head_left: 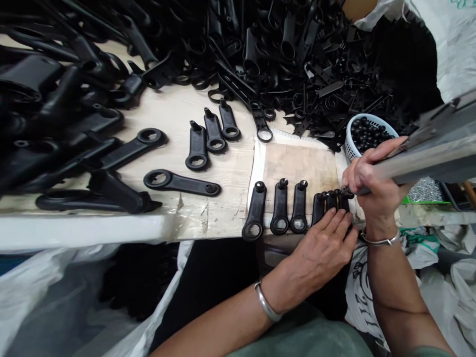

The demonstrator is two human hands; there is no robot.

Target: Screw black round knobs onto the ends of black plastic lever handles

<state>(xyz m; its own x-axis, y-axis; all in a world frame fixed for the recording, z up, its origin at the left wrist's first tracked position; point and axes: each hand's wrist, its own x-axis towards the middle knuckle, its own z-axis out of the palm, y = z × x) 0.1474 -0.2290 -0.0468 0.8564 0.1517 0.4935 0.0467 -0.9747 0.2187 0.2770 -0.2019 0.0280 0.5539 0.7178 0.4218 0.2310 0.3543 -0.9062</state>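
Observation:
My left hand lies with fingers extended over a close group of black crank-shaped parts at the table's front edge. My right hand is wrapped round a long grey metal tool, whose narrow tip meets the upper end of the rightmost part in that group. To the left, a black part, another and a third lie side by side, ring ends toward me. Beneath them is a worn board with white edging. My left hand covers the lower ends of the grouped parts.
Black parts are heaped at the left, with more piled at the back. A light blue basket of black balls stands at the right, near a green-edged tray of small metal pieces. Bags hang below the table edge.

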